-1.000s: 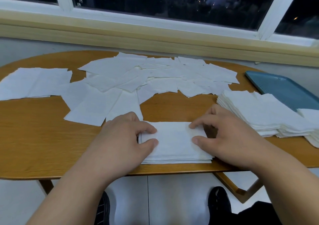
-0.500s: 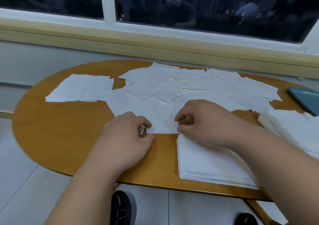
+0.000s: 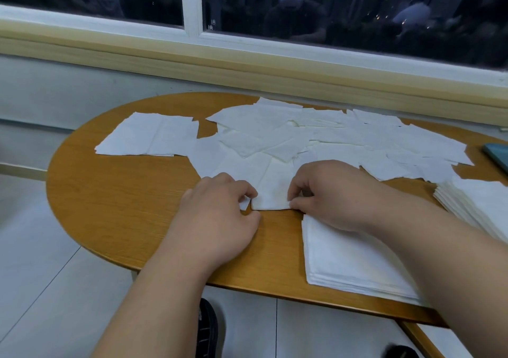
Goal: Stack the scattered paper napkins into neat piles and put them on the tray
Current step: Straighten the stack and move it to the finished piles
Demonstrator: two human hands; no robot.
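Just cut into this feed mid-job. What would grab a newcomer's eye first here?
A sprawl of loose napkins covers the far half of the wooden table. At its near edge the left hand pinches a napkin corner, and the right hand pinches the front napkin. A squared stack lies at the table's front right, partly under the right forearm.

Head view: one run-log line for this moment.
step: picking loose napkin | left hand: pinches corner | right hand: pinches near corner | near stack: on table | tray: mostly out of frame
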